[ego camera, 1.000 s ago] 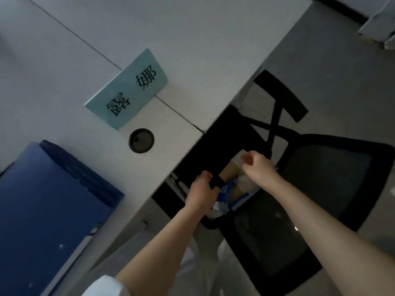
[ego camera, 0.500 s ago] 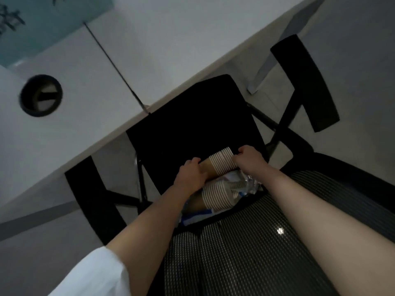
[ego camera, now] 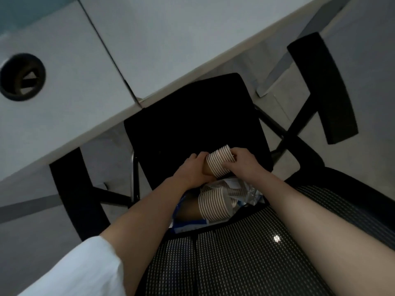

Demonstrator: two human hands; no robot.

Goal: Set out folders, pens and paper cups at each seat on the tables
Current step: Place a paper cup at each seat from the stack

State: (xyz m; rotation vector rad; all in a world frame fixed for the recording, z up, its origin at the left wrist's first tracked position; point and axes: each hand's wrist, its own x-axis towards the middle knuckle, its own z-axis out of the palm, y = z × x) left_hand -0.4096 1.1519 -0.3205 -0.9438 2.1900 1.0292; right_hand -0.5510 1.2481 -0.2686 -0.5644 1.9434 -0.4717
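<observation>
Where the head view looks down over a chair [ego camera: 192, 116], both hands meet above its black seat, holding one stack of paper cups [ego camera: 220, 160] between them.

Left hand [ego camera: 192, 169] — fingers curled round the brown, narrow end of the stack, gripping it. White sleeve [ego camera: 70, 272] at the lower left corner of the frame.

Right hand [ego camera: 241, 162] — fingertips pinched on the ribbed rims at the stack's wide end; whether a single cup is parting from the rest cannot be told.

Held stack — lies on its side, tilted, rims toward the right hand, lifted clear of the seat near its rear edge.

Second stack [ego camera: 213, 206] — also on its side, at the rear edge of the seat just under the wrists, half inside a clear plastic bag [ego camera: 245, 193] with blue print; apart from the held stack.

Backrest [ego camera: 235, 259] — mesh with pale dots, in the foreground between the forearms; a bright glint on it toward the right.

Armrests — black, one at each side of the seat [ego camera: 322, 86].

Table [ego camera: 160, 35] — white, its front edge over the seat's far side; a seam runs across the top, and a round black cable port [ego camera: 22, 76] sits near the left edge of the frame. Teal card [ego camera: 25, 7] — only a corner shows at the upper left.
</observation>
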